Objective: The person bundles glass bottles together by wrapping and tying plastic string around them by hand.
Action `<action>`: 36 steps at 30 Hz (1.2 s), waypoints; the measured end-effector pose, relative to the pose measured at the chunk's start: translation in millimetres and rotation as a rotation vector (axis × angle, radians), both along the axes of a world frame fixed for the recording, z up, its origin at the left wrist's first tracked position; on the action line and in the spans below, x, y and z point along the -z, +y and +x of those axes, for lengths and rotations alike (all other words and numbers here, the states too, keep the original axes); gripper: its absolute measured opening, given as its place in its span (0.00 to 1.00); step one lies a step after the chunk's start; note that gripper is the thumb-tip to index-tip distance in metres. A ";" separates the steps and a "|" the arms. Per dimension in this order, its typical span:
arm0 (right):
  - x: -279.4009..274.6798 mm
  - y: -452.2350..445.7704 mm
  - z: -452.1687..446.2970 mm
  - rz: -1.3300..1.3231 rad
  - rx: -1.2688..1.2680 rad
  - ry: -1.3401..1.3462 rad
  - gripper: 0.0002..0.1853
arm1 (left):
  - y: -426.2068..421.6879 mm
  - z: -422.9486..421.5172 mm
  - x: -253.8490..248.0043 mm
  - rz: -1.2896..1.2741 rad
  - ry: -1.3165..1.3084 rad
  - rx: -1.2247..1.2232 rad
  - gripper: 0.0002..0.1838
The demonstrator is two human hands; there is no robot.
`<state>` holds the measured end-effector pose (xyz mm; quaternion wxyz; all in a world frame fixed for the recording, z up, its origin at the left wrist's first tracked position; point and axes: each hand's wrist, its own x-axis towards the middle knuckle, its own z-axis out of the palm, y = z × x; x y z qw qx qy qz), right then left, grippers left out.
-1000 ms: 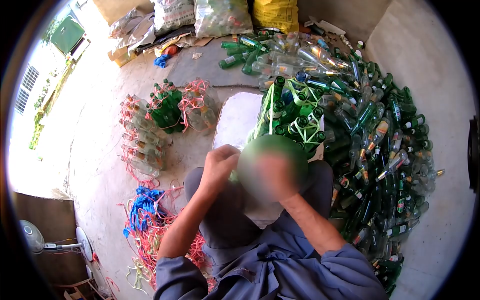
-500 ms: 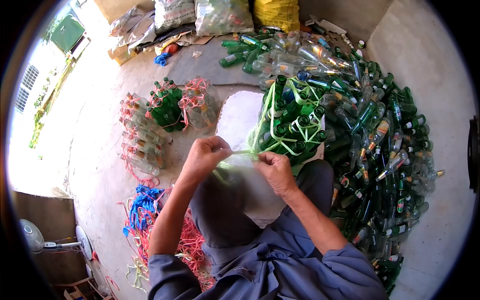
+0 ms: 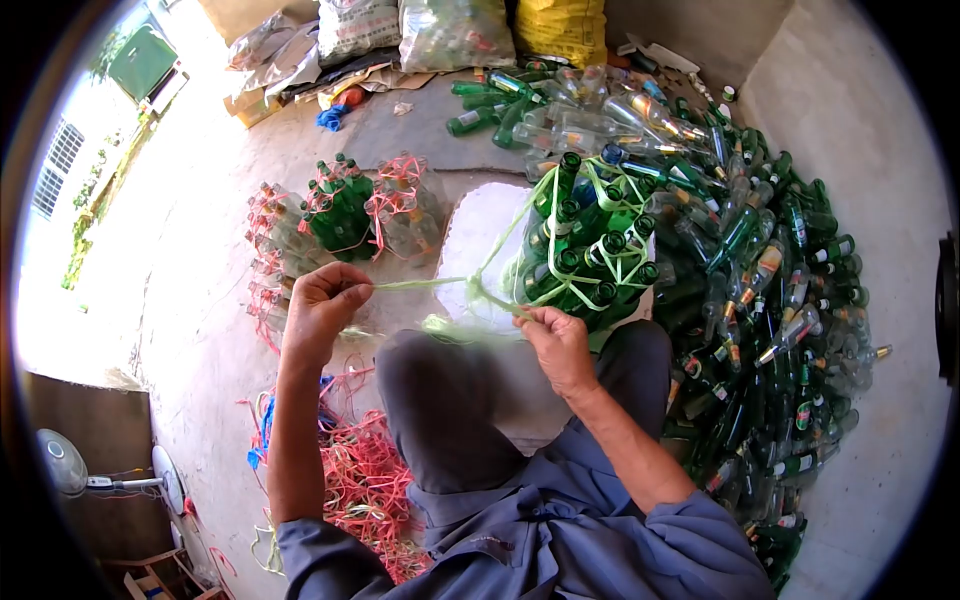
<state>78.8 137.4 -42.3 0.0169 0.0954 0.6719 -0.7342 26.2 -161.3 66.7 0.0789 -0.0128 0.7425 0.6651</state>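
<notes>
Green bottles point(image 3: 590, 245) stand in a bundle on a pale board point(image 3: 460, 240), with light green twine point(image 3: 483, 262) looped around their necks. My left hand point(image 3: 327, 305) pinches one length of the twine, which runs taut to the left of the bundle. A second strand is pinched in my right hand point(image 3: 557, 345), just below the bundle's near left side. The two strands meet at a point left of the bottles. Loose twine ends hang blurred above my knee.
Bottle groups tied with pink twine point(image 3: 405, 210) stand at the left. A large heap of loose bottles point(image 3: 760, 300) lies at the right. Tangled pink twine point(image 3: 370, 480) lies at the lower left. Filled sacks point(image 3: 455, 35) and a fan point(image 3: 165, 480) are farther off.
My left hand has moved left and pulled its strand out straight. My right hand, blurred at first, now stays near the bundle with a strand in its fingers.
</notes>
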 end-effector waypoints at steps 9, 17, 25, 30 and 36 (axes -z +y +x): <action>0.4 6.4 8.6 -0.327 0.002 -0.069 0.06 | -65.3 49.4 14.1 -0.072 -0.054 -0.175 0.04; -26.3 5.0 21.3 -0.258 -0.140 -0.014 0.07 | -87.7 80.5 90.8 -0.149 -0.129 -0.302 0.04; -48.7 -2.0 32.6 0.008 -0.358 0.090 0.07 | -20.6 84.8 83.0 -0.141 0.092 -0.339 0.05; -64.9 -27.2 41.9 0.280 -0.379 0.401 0.05 | 60.2 68.3 38.6 -0.399 0.263 0.059 0.13; -49.5 -35.4 46.5 0.570 -0.407 0.615 0.05 | 103.6 43.4 59.5 -0.049 -0.043 0.230 0.19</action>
